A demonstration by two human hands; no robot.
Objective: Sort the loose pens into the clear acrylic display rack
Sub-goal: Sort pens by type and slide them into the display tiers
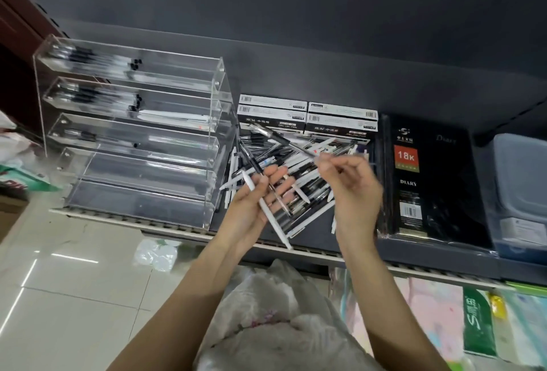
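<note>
A clear acrylic display rack with stepped tiers stands on the shelf at the left; its upper tiers hold black and white pens, the lower ones look empty. To its right lies a pile of loose pens, black, clear and white. My left hand is over the pile, palm up, and holds a white pen and a clear black pen across its fingers. My right hand pinches a clear pen with a black grip by its tip and lifts it above the pile.
Pen boxes are stacked behind the pile. A black diary lies to the right, a blue-grey plastic box beyond it. The shelf front edge runs below the rack. White plastic bags sit under my arms.
</note>
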